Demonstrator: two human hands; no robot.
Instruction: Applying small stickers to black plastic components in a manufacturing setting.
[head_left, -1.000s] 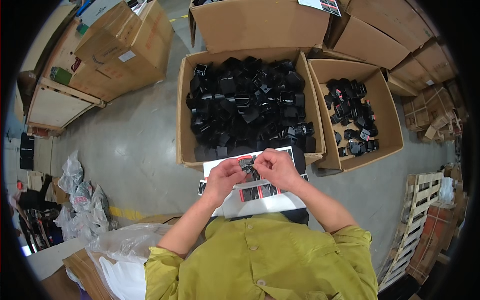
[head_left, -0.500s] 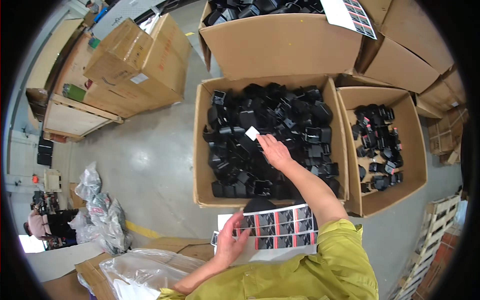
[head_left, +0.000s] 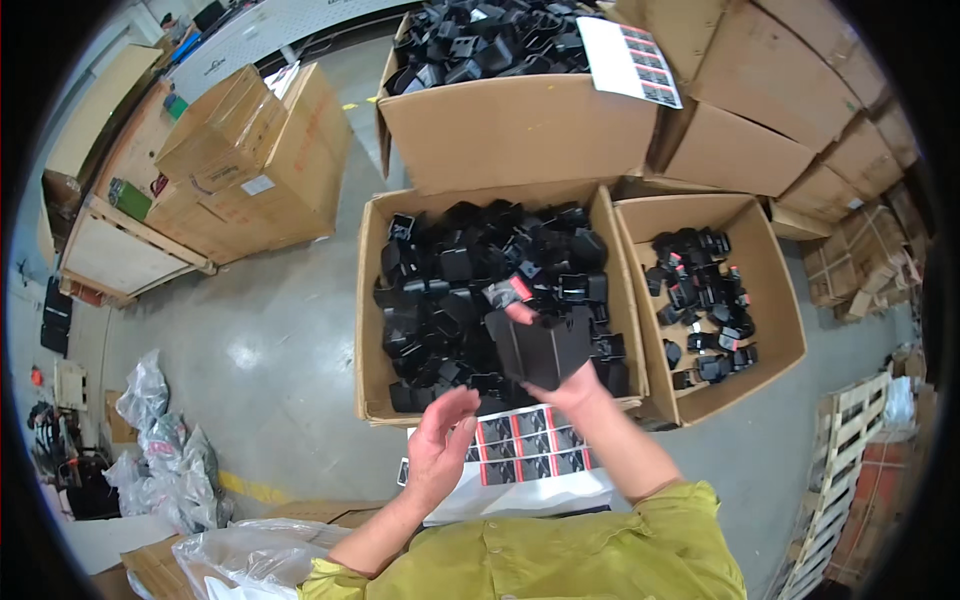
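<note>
My right hand (head_left: pixel 572 391) grips a dark, angled black plastic part (head_left: pixel 541 352) over the near side of a carton full of similar black parts (head_left: pixel 455 265). A small grey-and-red label (head_left: pixel 507 292) shows by a fingertip past the part's far edge; I cannot tell if it is stuck on. My left hand (head_left: pixel 440 448) is left of the part, thumb apart from the raised fingers, with nothing in it. Just below and between both hands lies a sheet of picture labels with red strips (head_left: pixel 533 452).
At right, a smaller carton (head_left: pixel 770 345) holds fewer black parts, some with red labels. Behind stands another full carton (head_left: pixel 520 135), a label sheet (head_left: pixel 628 62) over its edge. Stacked boxes (head_left: pixel 745 85), a wooden pallet (head_left: pixel 835 480) and plastic bags (head_left: pixel 170 455) surround the area.
My right hand has drawn back from over the carton, where it held a small white piece, and now has the black part. My left hand has risen slightly off the sheet. The view has shifted.
</note>
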